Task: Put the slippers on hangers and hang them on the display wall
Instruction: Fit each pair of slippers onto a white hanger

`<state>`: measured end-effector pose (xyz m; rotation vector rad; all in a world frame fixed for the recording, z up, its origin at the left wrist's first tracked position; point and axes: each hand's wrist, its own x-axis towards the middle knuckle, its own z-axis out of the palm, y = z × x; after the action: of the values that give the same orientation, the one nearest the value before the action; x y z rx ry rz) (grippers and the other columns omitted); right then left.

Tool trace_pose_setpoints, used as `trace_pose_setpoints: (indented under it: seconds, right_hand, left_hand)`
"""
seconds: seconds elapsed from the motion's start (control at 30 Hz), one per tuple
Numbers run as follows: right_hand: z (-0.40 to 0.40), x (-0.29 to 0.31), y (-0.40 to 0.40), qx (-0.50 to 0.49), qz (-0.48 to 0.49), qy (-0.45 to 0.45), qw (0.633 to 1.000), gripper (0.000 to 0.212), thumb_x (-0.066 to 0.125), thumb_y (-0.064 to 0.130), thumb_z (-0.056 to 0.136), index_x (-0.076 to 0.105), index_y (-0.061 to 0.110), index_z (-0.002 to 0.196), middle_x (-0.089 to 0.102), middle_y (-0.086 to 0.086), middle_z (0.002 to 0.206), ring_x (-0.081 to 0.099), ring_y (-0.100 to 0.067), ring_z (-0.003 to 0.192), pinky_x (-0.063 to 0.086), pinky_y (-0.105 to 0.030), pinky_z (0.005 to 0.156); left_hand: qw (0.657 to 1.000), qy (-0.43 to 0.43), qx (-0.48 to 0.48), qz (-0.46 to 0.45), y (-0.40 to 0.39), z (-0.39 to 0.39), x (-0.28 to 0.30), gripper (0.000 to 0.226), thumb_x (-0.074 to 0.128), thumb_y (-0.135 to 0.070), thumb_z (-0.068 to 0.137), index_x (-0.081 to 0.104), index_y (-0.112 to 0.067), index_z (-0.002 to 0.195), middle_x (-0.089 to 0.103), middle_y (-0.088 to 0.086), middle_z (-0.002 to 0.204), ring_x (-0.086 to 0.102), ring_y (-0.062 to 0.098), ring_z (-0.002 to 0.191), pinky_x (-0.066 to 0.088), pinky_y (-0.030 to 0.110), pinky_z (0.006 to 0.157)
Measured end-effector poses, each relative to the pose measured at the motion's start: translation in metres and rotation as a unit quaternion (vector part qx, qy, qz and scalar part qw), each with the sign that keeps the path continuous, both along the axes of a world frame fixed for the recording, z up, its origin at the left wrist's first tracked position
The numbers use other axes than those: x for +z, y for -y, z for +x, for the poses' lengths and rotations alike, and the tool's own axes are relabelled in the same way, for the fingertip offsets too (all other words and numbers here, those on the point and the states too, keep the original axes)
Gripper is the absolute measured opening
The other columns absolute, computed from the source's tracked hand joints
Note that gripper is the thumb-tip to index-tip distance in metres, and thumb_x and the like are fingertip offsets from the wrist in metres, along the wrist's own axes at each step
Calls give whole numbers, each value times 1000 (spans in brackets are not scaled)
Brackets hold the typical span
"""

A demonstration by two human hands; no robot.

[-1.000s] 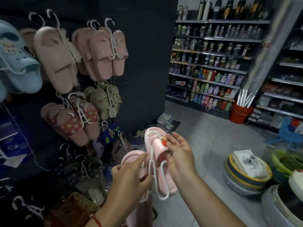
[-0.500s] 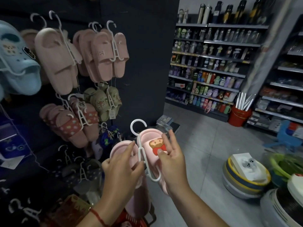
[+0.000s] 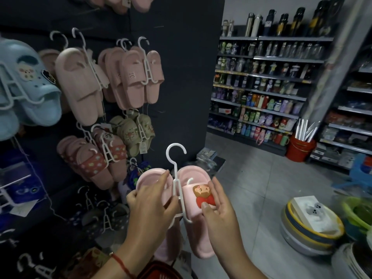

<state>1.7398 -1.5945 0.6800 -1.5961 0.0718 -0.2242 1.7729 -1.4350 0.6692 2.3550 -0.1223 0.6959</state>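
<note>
Both hands, left hand (image 3: 153, 206) and right hand (image 3: 219, 210), each grip one pink slipper (image 3: 198, 198) of a pair already mounted on a white hanger (image 3: 175, 178), held beside the display wall (image 3: 181, 87), not yet hung.

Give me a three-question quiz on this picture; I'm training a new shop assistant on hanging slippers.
1. True or false: the white hanger between the pink slippers is already hooked on the display wall.
2. Which hand touches the slipper with the cartoon figure? A) left hand B) right hand
3. Fill in: the bucket on the floor by the bottle shelves is ____.

Key:
1. False; its hook is free in the air.
2. B
3. Red
</note>
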Motion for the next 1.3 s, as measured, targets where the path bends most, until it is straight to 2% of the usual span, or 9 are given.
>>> trace_pose_setpoints:
  seconds: [0.27,0.4,0.57,0.67,0.83,0.97,1.03,1.17,1.3]
  right_hand:
    - [5,10,4,10,-325,9,946,31,51,51,95,47,57,125,47,28,124,59,1,97,52,-27,86]
    - [15,29,-9,28,-292,65,954,21,59,42,94,55,58,106,50,26,112,56,6,98,49,-18,81]
    - [49,43,-40,39,-240,42,969,35,60,36,96,61,28,131,58,15,116,58,2,102,46,-19,91]
    - [59,47,-49,42,-231,49,971,31,58,41,95,71,12,91,70,1,81,64,-15,74,53,-36,74]
    - [68,45,-45,97,-207,72,971,40,56,38,97,68,0,98,69,-24,98,65,-37,95,51,-52,84]
    - [82,44,-32,132,-177,71,973,18,55,26,102,72,26,106,74,11,97,66,7,88,49,-15,74]
    - [87,44,-24,155,-162,81,971,19,54,24,102,71,27,111,71,15,89,62,12,73,43,-6,64]
    - [94,48,-16,227,-130,72,963,22,55,25,102,72,22,115,65,17,70,56,7,58,44,-15,59]
    - [82,51,-22,325,-116,78,935,20,54,26,103,72,25,113,61,28,63,54,9,57,39,-11,57]
  left_hand:
    - [995,65,-6,72,-10,5,5,62,53,-52,83,51,-32,141,64,-13,95,58,13,98,19,30,83]
    - [989,113,-11,98,-14,6,2,61,59,-48,78,54,-32,137,65,-17,98,52,8,97,20,30,79]
    - [973,141,-22,182,-17,-2,-9,63,51,-43,69,58,-24,129,65,-13,89,63,17,85,28,38,79]
    - [970,144,-29,192,-20,-9,-10,61,52,-44,70,54,-25,128,66,-11,91,65,19,82,30,38,78]
    - [990,113,-59,55,-39,-30,-9,64,60,-46,78,41,-30,138,47,-1,133,48,23,117,41,40,99]
    - [994,-18,-14,-109,-58,-41,-6,93,69,-66,73,14,-53,147,16,-26,147,24,7,140,28,36,111]
    - [968,-127,-30,-213,-58,-45,-7,109,78,-65,72,-1,-61,147,8,-31,145,17,-3,138,24,28,111]
    - [939,-193,-27,-282,-45,-59,-8,118,85,-62,66,4,-59,151,22,-23,156,38,-2,136,39,25,108]
    - [928,-140,-14,-344,-27,-91,-4,97,85,-23,80,20,-55,144,51,-18,136,63,-7,108,51,11,80]
